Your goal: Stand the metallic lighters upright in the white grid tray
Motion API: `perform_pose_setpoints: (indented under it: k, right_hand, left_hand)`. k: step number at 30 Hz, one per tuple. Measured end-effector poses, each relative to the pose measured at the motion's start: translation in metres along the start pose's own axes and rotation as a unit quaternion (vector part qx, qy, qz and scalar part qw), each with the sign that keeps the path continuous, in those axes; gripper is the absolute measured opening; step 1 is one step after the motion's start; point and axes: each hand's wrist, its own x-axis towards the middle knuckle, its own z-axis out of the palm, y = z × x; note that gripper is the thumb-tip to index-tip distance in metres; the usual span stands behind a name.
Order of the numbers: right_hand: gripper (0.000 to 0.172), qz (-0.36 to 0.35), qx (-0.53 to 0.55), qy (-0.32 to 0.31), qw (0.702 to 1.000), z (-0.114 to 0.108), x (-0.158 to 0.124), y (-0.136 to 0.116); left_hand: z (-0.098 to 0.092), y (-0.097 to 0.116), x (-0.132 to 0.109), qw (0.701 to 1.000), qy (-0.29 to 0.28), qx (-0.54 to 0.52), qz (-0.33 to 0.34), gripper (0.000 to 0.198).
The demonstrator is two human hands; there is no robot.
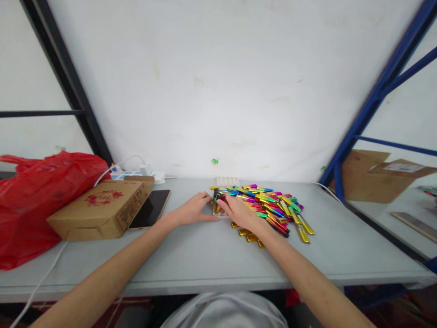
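Between my hands sits a small white tray [224, 216], mostly hidden, with several slim black-topped pieces [216, 194] upright in it; they look like lighters. My left hand [194, 209] curves around the tray's left side, thumb at its near edge and fingertips at its far left, holding it. My right hand [238, 211] reaches over the tray from the right, fingers bent and closed down among the pieces. What its fingertips hold is hidden. Right of the tray spreads a heap of shiny metallic lighters [269, 207] in gold, red, blue, green and purple, partly under my right wrist.
Another white compartment tray [228, 181] stands by the wall. On the left are a cardboard box [92, 209], a dark-screened tablet [150, 209], a red plastic bag [41, 196] and a power strip [136, 174] with white cables. A blue metal frame [372, 105] rises at right.
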Motion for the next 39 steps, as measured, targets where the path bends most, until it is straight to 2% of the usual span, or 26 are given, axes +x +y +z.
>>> perform_pose_setpoints:
  k: [7,16,20,24,27,32,35,39]
  right_hand:
    - [0.026,-0.008,-0.020,0.000,1.000,0.000,-0.002,-0.001]
    - [0.033,-0.018,-0.135,-0.018,0.991,0.004,-0.003,-0.010]
    - [0.030,-0.055,-0.097,-0.023,0.993,-0.001,-0.006,-0.002]
    - [0.034,-0.061,-0.041,0.008,0.997,-0.019,-0.007,0.021]
    - [0.029,-0.025,-0.057,0.022,0.998,-0.033,-0.006,0.049]
    - [0.025,0.093,-0.152,0.040,0.983,-0.042,-0.008,0.090]
    - [0.029,0.143,-0.183,0.007,0.973,-0.040,-0.009,0.099]
    - [0.028,0.167,-0.185,-0.012,0.968,-0.035,-0.007,0.098]
  left_hand:
    - [0.000,-0.001,0.000,1.000,0.003,-0.004,0.002,0.063]
    - [-0.001,0.000,0.000,1.000,0.001,0.005,-0.002,0.061]
    - [-0.001,0.000,0.000,1.000,0.003,-0.003,-0.003,0.063]
    - [-0.001,-0.001,0.001,1.000,-0.005,0.014,-0.012,0.066]
    - [-0.001,-0.002,0.001,1.000,-0.007,0.021,-0.017,0.066]
    - [-0.002,0.000,0.001,0.999,-0.014,0.025,-0.020,0.067]
    - [-0.003,0.002,0.001,0.999,-0.018,0.025,-0.024,0.069]
    - [-0.004,0.003,0.001,0.999,-0.017,0.025,-0.027,0.069]
